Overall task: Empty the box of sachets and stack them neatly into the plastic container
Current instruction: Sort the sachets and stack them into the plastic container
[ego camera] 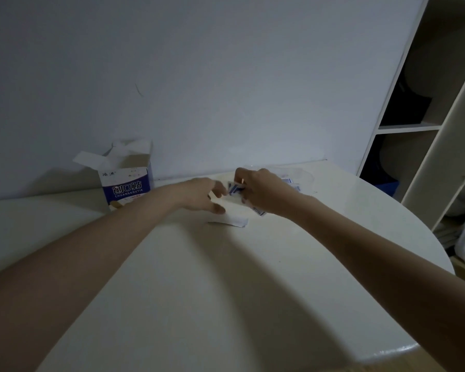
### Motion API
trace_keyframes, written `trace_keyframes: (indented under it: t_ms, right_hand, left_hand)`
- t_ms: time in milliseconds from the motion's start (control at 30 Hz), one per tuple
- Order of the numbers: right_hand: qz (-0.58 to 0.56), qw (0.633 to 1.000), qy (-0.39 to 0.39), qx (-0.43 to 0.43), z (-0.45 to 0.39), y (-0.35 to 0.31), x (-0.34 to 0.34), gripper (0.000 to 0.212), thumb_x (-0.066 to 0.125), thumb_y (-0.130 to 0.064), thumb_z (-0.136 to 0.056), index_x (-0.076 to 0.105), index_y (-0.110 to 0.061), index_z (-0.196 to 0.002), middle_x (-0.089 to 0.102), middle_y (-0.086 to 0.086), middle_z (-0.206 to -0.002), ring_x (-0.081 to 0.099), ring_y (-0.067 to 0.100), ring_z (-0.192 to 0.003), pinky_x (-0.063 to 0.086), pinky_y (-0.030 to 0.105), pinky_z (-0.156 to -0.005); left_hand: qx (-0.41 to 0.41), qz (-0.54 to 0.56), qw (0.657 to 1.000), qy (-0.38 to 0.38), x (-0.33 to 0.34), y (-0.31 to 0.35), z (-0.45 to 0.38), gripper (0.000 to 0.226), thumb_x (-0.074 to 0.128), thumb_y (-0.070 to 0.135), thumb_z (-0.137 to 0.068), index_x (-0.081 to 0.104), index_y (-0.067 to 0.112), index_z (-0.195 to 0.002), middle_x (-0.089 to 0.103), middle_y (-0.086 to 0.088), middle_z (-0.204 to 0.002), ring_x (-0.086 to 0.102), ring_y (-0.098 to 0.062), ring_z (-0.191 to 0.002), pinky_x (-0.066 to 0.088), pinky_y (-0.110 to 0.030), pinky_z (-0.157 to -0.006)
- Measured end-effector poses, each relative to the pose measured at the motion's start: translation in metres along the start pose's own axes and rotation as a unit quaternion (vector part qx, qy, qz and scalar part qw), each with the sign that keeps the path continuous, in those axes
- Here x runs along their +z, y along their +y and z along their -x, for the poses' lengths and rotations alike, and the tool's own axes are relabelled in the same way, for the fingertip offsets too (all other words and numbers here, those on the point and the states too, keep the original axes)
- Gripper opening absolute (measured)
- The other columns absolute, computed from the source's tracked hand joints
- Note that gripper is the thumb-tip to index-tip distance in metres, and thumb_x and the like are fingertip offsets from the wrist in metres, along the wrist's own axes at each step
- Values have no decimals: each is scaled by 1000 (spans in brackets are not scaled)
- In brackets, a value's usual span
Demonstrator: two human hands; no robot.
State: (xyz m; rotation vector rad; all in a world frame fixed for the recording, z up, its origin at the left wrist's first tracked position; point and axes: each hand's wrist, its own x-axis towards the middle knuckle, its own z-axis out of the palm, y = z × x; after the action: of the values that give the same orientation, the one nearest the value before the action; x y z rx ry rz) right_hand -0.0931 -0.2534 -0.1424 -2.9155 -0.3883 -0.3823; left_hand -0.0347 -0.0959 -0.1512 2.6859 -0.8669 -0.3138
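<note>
A blue-and-white box stands open at the back left of the white table, its top flaps up. My right hand grips a bunch of blue-and-white sachets just in front of the clear plastic container, which holds a few sachets and is partly hidden behind that hand. My left hand hovers beside the bunch, fingers loosely spread toward it. One white sachet lies flat on the table below both hands.
The table stands against a grey wall. A white shelf unit with dark items rises at the right, past the table's rounded edge. Bedding or cloth shows at the far right floor level.
</note>
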Motion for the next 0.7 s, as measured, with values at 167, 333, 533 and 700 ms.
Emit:
trace_keyframes:
  t_ms: [167,333,533,700]
  right_hand:
    - [69,997,-27,-39,17,22,18,19,44,-23,-95,47,-11,-109,67,13,-92,62,29,-81,45,35,-64]
    - [9,997,-66,-41,22,32,36,22,50,-19,-93,60,-1,-97,61,19,-102,58,32,-97,42,39,-80]
    - [-59,995,-77,3,22,34,33,13,45,-7,-92,56,-2,-90,62,21,-98,59,32,-94,42,36,-78]
    - [-316,944,-12,96,23,21,14,16,44,-14,-96,44,-11,-80,59,5,-66,50,19,-53,40,25,-47]
  left_hand:
    - [-7,-54,998,-29,18,-1,-6,32,66,27,-82,60,19,-113,58,2,-105,53,-13,-90,42,-23,-78]
    - [-31,-26,998,-55,15,-4,-5,28,68,26,-80,46,18,-63,40,5,-60,38,-13,-55,30,-26,-53]
    - [32,-132,987,86,19,-13,7,36,50,8,-81,27,20,-56,33,5,-58,34,-17,-61,23,-27,-53]
    - [50,-354,925,132,13,-6,16,11,46,11,-88,56,11,-94,58,-7,-93,56,-29,-91,29,-27,-66]
